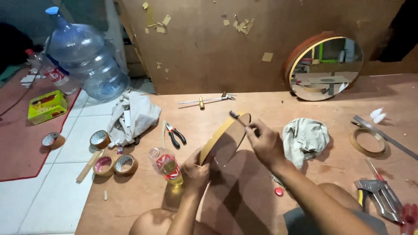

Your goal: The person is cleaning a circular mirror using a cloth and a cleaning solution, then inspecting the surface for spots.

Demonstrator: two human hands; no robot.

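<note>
My left hand [195,167] grips the lower edge of a round wooden frame [226,137] with a tan rim, held upright on edge over the plywood board [244,109]. My right hand [265,141] pinches a thin dark tool [237,117] whose tip touches the top of the frame's rim. A small plastic bottle [167,167] with a red label and yellowish liquid stands just left of my left hand, uncapped. Its red cap [279,191] lies on the board under my right forearm.
A round mirror [326,67] leans on the back panel. A grey rag [305,137], tape ring [368,141], metal ruler [383,135] and staple gun [381,196] lie right. Pliers [176,135], white cloth [133,115], tape rolls [115,164] and water jug [87,56] sit left.
</note>
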